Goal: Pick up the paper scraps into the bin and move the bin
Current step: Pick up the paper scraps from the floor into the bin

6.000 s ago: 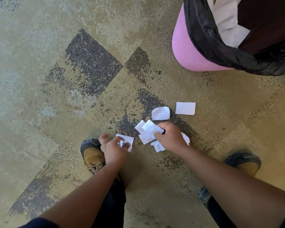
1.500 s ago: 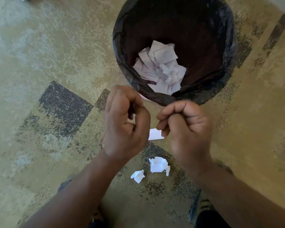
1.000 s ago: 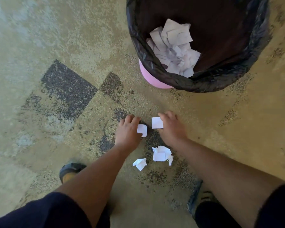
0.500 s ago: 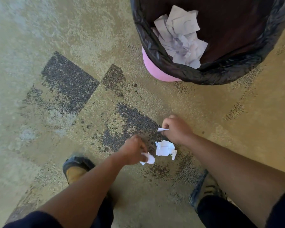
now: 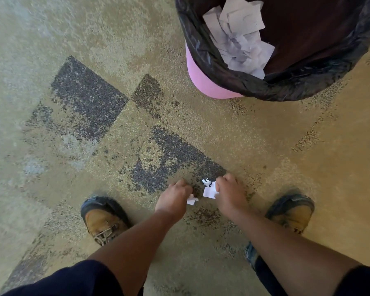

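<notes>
Both hands reach down to the carpet (image 5: 265, 146) between the person's two shoes. The left hand (image 5: 174, 198) is curled, and a small white scrap (image 5: 191, 200) sticks out from under its fingers on the side toward the other hand; it grips that scrap. The right hand (image 5: 229, 193) is curled too, pinching a larger white scrap (image 5: 209, 192) at its inner edge, with a small crumpled bit (image 5: 206, 182) showing just above it by the fingertips. Whether that bit is held or lies on the carpet cannot be told. The two hands are close together, with a narrow gap of dark carpet between them.

The bin (image 5: 207, 82) stands at the upper right, well apart from the hands and farther from the person. It is pink, lined with a black bag (image 5: 297, 84) folded over the rim. Inside lies a heap of pale paper pieces (image 5: 237, 37), piled against the near left wall of the bag. The bin's far edge is cut off by the top of the view.

The left shoe (image 5: 103, 221) is tan with a dark toe and laces, planted to the left of the hands. The right shoe (image 5: 291, 212) sits to their right. Dark sleeves (image 5: 73, 278) cover the upper arms at the bottom edge; the forearms are bare. The carpet is beige with dark speckled patches.
</notes>
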{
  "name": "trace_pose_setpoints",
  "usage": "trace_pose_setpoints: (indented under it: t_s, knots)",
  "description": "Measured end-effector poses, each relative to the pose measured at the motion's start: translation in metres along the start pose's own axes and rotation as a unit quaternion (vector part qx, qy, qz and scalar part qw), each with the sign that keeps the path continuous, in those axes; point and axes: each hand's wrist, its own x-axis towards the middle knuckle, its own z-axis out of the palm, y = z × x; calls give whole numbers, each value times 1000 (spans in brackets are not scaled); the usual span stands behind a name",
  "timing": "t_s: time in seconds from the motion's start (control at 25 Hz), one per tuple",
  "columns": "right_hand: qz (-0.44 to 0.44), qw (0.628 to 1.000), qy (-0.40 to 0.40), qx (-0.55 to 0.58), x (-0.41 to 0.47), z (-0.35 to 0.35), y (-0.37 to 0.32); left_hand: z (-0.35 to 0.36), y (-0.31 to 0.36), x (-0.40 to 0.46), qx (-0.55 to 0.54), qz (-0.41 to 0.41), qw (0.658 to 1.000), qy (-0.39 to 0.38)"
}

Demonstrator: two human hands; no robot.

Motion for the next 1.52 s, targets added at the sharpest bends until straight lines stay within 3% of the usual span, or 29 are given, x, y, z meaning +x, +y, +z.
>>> trace_pose_setpoints:
  t_s: [0.2,0.32,0.48,0.68,0.8,0.88,1.0,1.12,1.36,1.52]
  knots:
    - [80,980,35,181,-6,8,8,-5,-3,10,-138,-80,986,-45]
    - [144,953,36,264,-8,8,11,-5,10,15,-184,-59,980,-48]
    - [228,916,42,327,-5,13,7,-9,38,27,-100,-6,994,-43]
    - [232,887,57,395,-5,11,-5,-9,43,47,-21,-3,998,-54]
    - [245,841,36,481,1,2,-12,-9,41,52,-128,-45,991,-18]
    - [245,808,2,536,7,-3,-17,-17,40,50,-247,-101,964,-18]
    - [208,775,-22,596,3,-28,-30,-43,42,37,-382,-120,916,-3]
    - [104,705,-43,701,-19,-72,-52,-88,53,10,-439,-72,894,52]
    - [-94,611,42,785,-71,-178,-120,-208,97,-46,-419,61,878,223]
    - [-99,588,93,798,-89,-246,-144,-271,141,-55,-418,68,868,258]
